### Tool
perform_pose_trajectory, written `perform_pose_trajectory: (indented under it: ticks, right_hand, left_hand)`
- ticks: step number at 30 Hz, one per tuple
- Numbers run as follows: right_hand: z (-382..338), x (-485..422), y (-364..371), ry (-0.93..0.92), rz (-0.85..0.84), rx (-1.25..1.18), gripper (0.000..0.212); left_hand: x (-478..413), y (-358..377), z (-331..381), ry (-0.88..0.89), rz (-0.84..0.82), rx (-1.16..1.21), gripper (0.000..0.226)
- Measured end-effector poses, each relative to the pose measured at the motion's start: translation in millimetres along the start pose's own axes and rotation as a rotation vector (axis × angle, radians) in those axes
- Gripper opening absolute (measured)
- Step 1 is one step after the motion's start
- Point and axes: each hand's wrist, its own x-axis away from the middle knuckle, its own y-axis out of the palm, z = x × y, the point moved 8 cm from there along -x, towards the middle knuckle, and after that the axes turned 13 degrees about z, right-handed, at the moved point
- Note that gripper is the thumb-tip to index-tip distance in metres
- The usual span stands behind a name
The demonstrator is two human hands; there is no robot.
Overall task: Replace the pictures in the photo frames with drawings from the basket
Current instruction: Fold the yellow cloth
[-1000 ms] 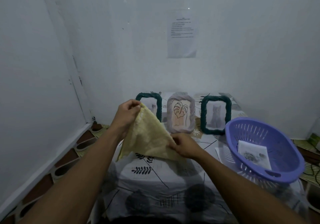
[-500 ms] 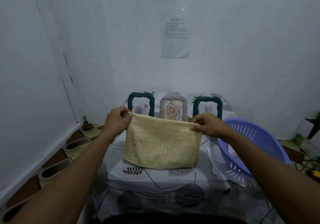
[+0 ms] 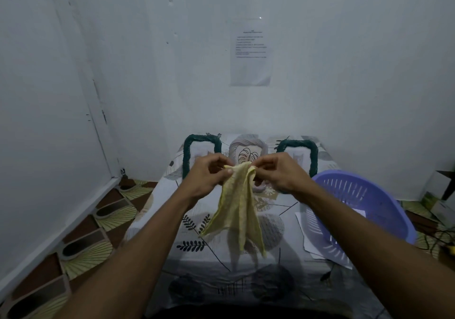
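Observation:
Three photo frames stand at the table's far edge against the wall: a green one at left (image 3: pixel 187 153), a pale lilac one (image 3: pixel 247 146) with a leaf drawing in the middle, a green one at right (image 3: pixel 311 151). My left hand (image 3: pixel 209 175) and my right hand (image 3: pixel 278 173) are close together in front of the frames, each pinching a top corner of a yellow cloth (image 3: pixel 237 207) that hangs folded over the table. A purple basket (image 3: pixel 357 203) sits at right with a paper drawing (image 3: pixel 357 212) partly visible inside.
The table (image 3: pixel 221 264) wears a patterned cloth with leaf prints. White sheets (image 3: pixel 305 240) lie under the basket's left side. A printed notice (image 3: pixel 251 57) hangs on the wall. Patterned floor tiles (image 3: pixel 98 220) show at left, boxes (image 3: pixel 440 195) at far right.
My hands held the cloth stretched wide half a second ago. They have now come together, bringing the two top corners to meet, so the cloth hangs folded and narrow.

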Motion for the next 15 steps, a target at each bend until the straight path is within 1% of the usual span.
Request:
perform_pose_trajectory:
  ticks: [3, 5, 9, 11, 13, 15]
  right_hand:
    - [-8.1, -6.5, 4.1, -0.161, 0.047, 0.203, 0.011]
    - [-8.6, -9.5, 7.9, -0.204, 0.025, 0.235, 0.014]
    - [-4.3, -7.2, 12.6, -0.153, -0.023, 0.199, 0.019]
    - [-4.2, -6.2, 14.0, -0.148, -0.011, 0.197, 0.024]
    - [-6.6, -5.9, 15.6, -0.167, 0.013, 0.213, 0.02]
    - [-8.9, -6.0, 17.0, -0.186, 0.017, 0.228, 0.014]
  left_hand:
    - [2.9, 8.7, 5.8, -0.024, -0.031, 0.07, 0.013]
    - [4.1, 10.0, 6.0, -0.038, -0.039, 0.117, 0.015]
    - [6.9, 9.1, 5.7, -0.042, -0.067, 0.185, 0.013]
    - [7.7, 7.5, 4.8, -0.037, -0.081, 0.199, 0.015]
    - [7.5, 5.4, 3.6, -0.008, -0.073, 0.149, 0.022]
    - [5.6, 2.7, 2.8, 0.031, -0.033, 0.041, 0.029]
